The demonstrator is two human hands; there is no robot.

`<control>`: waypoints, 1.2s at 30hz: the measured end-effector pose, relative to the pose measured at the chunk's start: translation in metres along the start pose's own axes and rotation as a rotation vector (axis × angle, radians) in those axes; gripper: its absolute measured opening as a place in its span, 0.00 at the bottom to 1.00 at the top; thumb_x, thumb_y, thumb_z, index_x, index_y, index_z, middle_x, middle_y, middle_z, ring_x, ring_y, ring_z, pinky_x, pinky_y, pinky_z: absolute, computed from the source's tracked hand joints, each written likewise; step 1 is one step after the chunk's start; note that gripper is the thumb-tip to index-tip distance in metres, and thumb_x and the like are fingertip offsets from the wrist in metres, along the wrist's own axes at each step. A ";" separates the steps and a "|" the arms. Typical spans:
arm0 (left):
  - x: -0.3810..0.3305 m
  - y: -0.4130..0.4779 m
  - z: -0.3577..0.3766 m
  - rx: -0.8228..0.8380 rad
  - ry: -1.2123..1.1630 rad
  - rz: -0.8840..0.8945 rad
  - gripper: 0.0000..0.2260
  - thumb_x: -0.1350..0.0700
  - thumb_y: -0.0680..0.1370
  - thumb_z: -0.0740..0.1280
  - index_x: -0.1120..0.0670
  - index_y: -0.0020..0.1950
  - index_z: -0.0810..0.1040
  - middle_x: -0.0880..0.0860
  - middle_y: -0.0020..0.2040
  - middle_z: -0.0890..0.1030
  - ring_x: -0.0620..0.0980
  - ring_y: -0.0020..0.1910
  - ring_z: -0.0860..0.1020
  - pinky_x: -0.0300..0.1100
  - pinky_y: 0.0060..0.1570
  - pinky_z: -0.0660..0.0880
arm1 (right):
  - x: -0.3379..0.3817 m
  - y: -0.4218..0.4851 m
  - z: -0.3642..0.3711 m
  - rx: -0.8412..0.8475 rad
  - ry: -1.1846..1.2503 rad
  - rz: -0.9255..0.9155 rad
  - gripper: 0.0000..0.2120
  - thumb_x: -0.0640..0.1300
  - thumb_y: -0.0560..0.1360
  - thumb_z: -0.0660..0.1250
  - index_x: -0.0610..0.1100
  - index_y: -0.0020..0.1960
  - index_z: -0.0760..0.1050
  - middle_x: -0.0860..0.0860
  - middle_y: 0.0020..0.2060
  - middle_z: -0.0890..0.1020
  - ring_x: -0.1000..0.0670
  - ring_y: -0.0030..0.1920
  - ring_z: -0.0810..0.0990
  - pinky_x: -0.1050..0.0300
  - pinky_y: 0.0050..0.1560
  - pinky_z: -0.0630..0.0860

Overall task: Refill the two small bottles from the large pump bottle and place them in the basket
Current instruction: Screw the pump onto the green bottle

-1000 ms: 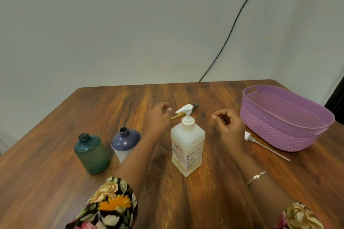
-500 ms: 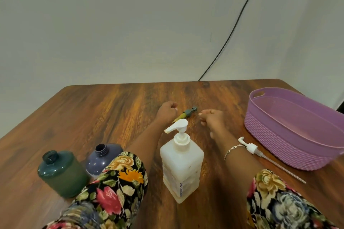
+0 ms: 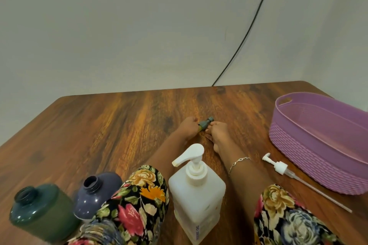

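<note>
The large white pump bottle (image 3: 197,191) stands upright at the near middle of the table, between my forearms. A green small bottle (image 3: 42,212) and a purple small bottle (image 3: 95,192), both uncapped, stand at the near left. Beyond the pump bottle lies a small grey-green pump head (image 3: 206,125). My left hand (image 3: 188,128) grips its left end and my right hand (image 3: 217,132) pinches its right side. The purple basket (image 3: 310,131) sits at the right with nothing visible inside.
A loose white pump head with a long clear tube (image 3: 282,171) lies on the wooden table (image 3: 119,125) in front of the basket. A black cable (image 3: 247,34) runs down the wall to the table's far edge.
Both hands have reached farther across the table and closed in on the grey-green pump head. The view has shifted forward, so the bottles now sit lower in frame.
</note>
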State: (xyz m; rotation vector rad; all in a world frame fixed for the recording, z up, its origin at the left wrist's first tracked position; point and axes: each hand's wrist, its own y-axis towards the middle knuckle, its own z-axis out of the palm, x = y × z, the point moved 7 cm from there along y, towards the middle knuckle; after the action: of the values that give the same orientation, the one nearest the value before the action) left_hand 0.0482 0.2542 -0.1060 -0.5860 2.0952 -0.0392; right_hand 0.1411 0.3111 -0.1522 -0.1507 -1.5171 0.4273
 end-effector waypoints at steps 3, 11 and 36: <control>0.000 0.000 0.002 0.019 -0.054 -0.002 0.21 0.69 0.78 0.56 0.64 0.72 0.62 0.63 0.67 0.70 0.56 0.61 0.71 0.42 0.52 0.71 | 0.000 -0.001 -0.001 0.018 0.117 0.005 0.15 0.27 0.74 0.57 0.37 0.58 0.71 0.44 0.44 0.77 0.46 0.50 0.78 0.53 0.50 0.77; -0.023 -0.019 -0.015 0.051 -0.280 0.090 0.24 0.75 0.75 0.54 0.65 0.71 0.63 0.62 0.67 0.70 0.57 0.66 0.69 0.43 0.59 0.69 | 0.032 -0.024 -0.003 -0.029 0.268 -0.095 0.22 0.30 0.70 0.68 0.33 0.63 0.69 0.38 0.54 0.78 0.43 0.50 0.79 0.57 0.43 0.78; -0.022 -0.225 -0.166 -0.607 -0.413 0.571 0.20 0.71 0.77 0.55 0.56 0.65 0.71 0.51 0.54 0.79 0.44 0.49 0.77 0.34 0.44 0.73 | 0.181 -0.240 0.056 0.272 -0.181 -0.773 0.16 0.28 0.64 0.72 0.41 0.46 0.73 0.47 0.43 0.79 0.45 0.49 0.80 0.49 0.54 0.77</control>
State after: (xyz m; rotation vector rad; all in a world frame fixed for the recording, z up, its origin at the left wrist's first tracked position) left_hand 0.0140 0.0321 0.0613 -0.2822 1.7749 0.9849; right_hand 0.1280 0.1469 0.1062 0.6866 -1.5472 0.0170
